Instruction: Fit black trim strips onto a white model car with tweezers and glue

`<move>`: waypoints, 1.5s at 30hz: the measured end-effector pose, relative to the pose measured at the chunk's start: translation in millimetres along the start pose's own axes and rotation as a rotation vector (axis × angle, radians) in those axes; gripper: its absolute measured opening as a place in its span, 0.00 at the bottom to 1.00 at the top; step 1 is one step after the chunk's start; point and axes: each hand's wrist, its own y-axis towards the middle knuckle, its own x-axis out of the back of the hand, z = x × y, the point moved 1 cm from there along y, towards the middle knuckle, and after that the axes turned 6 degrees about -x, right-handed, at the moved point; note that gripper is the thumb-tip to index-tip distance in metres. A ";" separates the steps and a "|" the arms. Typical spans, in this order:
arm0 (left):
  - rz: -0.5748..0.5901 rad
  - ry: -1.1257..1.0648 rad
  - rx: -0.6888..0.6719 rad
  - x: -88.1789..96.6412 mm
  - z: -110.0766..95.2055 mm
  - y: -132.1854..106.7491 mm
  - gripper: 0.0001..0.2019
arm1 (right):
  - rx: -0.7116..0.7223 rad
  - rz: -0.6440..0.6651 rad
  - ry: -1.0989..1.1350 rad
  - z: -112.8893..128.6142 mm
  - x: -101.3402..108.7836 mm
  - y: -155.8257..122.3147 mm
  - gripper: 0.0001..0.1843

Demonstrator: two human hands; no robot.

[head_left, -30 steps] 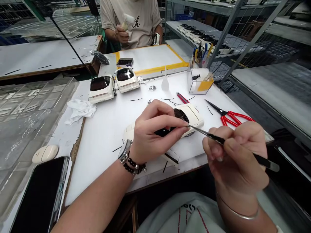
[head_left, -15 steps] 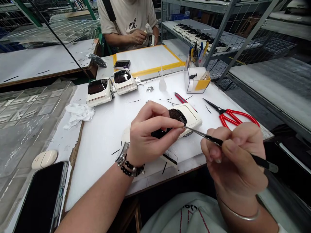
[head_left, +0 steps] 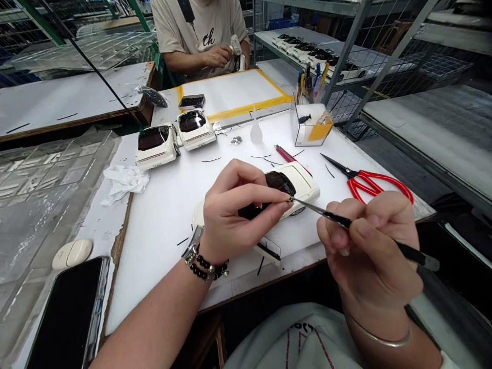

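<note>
A white model car [head_left: 298,185] with a dark windscreen lies on the white table [head_left: 165,205] in front of me. My left hand [head_left: 234,210] hovers over the car, thumb and forefinger pinched together on something too small to make out. My right hand [head_left: 371,246] grips black tweezers [head_left: 338,219], whose tips meet the left fingertips just above the car. A small clear piece with a black strip [head_left: 269,249] lies below my left wrist.
Two more white model cars [head_left: 156,146] [head_left: 196,129] stand at the back left. Red scissors [head_left: 365,182], a clear pen holder [head_left: 312,125], a glue bottle [head_left: 255,130], a white cloth [head_left: 125,180], a phone [head_left: 63,312] and an earbud case [head_left: 72,253] lie around. Another person [head_left: 203,31] works opposite.
My hands stay pinched at the tweezers' tips with almost no shift. The person opposite has lowered a hand from chest height toward the table.
</note>
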 end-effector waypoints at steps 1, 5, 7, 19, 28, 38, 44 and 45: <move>0.000 0.000 0.002 0.0 0.0 0.0 0.07 | 0.000 0.001 -0.003 0.2 -0.1 0.1 0.09; 0.001 0.011 0.002 0.0 -0.1 -0.3 0.06 | 0.003 0.002 -0.004 0.7 -0.6 0.5 0.09; 0.003 0.022 0.003 -0.2 0.0 -0.6 0.06 | 0.005 0.002 -0.005 0.5 -0.9 0.5 0.09; 0.011 0.039 0.002 -0.5 -0.2 -1.0 0.05 | -0.018 -0.003 -0.003 1.5 0.1 -1.2 0.09; -0.011 0.086 -0.003 -0.1 -3.5 -0.2 0.04 | -0.010 0.002 0.007 -1.9 -1.3 -1.8 0.09; -0.012 -0.021 0.091 1.1 -2.4 1.3 0.04 | 0.070 0.035 -0.046 -3.8 9.8 5.2 0.08; -0.007 -0.053 0.131 1.7 -1.9 0.9 0.04 | 0.244 0.143 -0.250 0.8 17.5 9.6 0.10; -0.007 -0.064 0.131 1.6 -1.9 0.8 0.04 | 0.243 0.147 -0.269 0.5 17.0 9.2 0.10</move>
